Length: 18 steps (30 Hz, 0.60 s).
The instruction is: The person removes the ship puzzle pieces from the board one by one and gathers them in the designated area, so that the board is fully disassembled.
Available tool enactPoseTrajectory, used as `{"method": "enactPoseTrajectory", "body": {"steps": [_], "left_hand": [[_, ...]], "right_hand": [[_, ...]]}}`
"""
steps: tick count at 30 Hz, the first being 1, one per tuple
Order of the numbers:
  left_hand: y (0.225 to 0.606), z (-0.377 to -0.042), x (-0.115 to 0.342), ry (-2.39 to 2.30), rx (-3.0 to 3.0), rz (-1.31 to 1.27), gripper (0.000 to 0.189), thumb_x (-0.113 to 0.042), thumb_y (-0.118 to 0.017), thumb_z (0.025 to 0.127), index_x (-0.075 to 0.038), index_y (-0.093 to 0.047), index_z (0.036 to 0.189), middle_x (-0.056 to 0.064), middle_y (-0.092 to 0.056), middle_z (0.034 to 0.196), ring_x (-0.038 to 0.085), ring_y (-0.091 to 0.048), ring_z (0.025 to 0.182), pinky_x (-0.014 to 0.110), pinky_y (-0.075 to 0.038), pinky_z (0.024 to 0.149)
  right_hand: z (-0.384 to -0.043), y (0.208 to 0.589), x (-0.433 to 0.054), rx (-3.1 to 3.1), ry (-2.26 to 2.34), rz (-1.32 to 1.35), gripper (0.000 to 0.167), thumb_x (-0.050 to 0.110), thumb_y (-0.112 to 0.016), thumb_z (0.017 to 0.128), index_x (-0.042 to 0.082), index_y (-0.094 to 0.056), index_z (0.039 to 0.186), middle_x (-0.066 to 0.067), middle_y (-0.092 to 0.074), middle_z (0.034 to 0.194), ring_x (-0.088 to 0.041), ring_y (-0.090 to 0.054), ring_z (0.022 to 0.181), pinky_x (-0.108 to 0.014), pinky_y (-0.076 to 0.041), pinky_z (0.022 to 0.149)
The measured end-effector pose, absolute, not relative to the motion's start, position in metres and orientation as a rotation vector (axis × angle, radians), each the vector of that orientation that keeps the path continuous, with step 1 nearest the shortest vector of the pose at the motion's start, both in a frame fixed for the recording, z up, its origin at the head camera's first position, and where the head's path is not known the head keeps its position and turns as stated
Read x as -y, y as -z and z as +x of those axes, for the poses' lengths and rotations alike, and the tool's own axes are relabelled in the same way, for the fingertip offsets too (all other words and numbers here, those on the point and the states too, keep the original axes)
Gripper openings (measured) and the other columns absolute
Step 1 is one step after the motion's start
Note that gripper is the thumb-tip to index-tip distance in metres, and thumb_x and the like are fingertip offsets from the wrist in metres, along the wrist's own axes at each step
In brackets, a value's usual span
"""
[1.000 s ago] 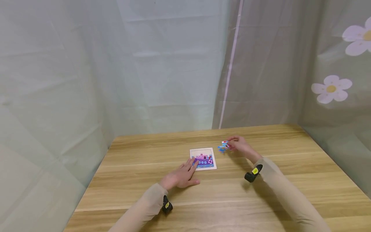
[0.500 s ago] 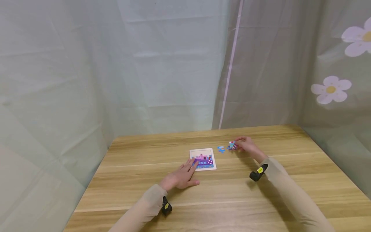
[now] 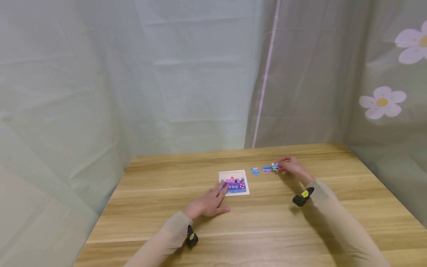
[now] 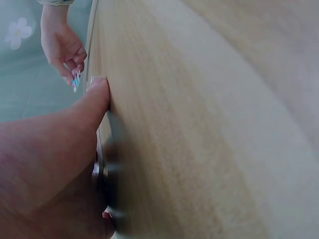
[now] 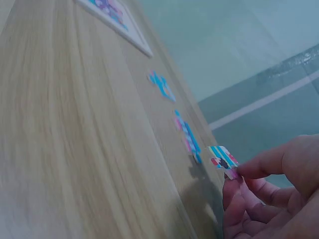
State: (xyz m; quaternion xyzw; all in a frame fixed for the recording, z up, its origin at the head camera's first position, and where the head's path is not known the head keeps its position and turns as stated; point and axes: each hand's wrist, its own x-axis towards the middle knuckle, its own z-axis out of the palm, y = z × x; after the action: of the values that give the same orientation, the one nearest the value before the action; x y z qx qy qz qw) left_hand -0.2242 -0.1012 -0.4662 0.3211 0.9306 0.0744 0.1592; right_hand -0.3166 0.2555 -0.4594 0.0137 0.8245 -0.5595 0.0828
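A jigsaw puzzle in a white frame [image 3: 246, 182] lies on the table; its picture shows a pink and purple ship. My left hand [image 3: 211, 202] rests on its lower left corner with fingers straight and spread. At the far right, my right hand [image 3: 293, 167] pinches a jigsaw piece [image 5: 223, 158] between thumb and fingertips, striped blue and white with red and black marks. Left of that hand, a blue and pink piece [image 5: 188, 136] lies on the table. Nearer the frame lies another, mostly blue piece [image 5: 162, 85].
The wooden table [image 3: 146, 207] reaches back to a pale curtain [image 3: 193, 92]. Another curtain with white flowers [image 3: 382, 102] hangs at the right. Each wrist wears a small black camera [image 3: 301, 198].
My right hand has moved right with the pinched piece, away from the frame. The blue and pink piece now lies uncovered on the table. My left hand has stayed in place.
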Motion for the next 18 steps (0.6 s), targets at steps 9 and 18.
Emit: {"method": "enactPoseTrajectory", "body": {"steps": [9,18], "left_hand": [[0.4668,-0.2258,0.1015,-0.197,-2.659,0.907,0.084,-0.056,-0.042,0.097,-0.007,-0.007,0.156,0.016,0.000,0.164,0.031,-0.003,0.151,0.048,-0.017,0.122],[0.4676,-0.2262,0.1014,-0.212,-2.653,0.894,0.084,-0.056,-0.042,0.097,-0.008,-0.007,0.156,0.015,0.000,0.164,0.031,-0.003,0.152,0.048,-0.016,0.122]], "right_hand": [[-0.3181,0.4599,-0.2640,-2.533,1.610,0.114,0.025,0.003,-0.053,0.092,-0.014,-0.052,0.112,0.004,-0.060,0.074,-0.003,-0.055,0.063,-0.018,-0.049,0.056],[-0.3187,0.4623,-0.2664,-2.595,1.543,0.119,0.023,0.003,-0.052,0.091,-0.013,-0.052,0.108,0.002,-0.059,0.073,-0.005,-0.052,0.060,-0.019,-0.046,0.054]]}}
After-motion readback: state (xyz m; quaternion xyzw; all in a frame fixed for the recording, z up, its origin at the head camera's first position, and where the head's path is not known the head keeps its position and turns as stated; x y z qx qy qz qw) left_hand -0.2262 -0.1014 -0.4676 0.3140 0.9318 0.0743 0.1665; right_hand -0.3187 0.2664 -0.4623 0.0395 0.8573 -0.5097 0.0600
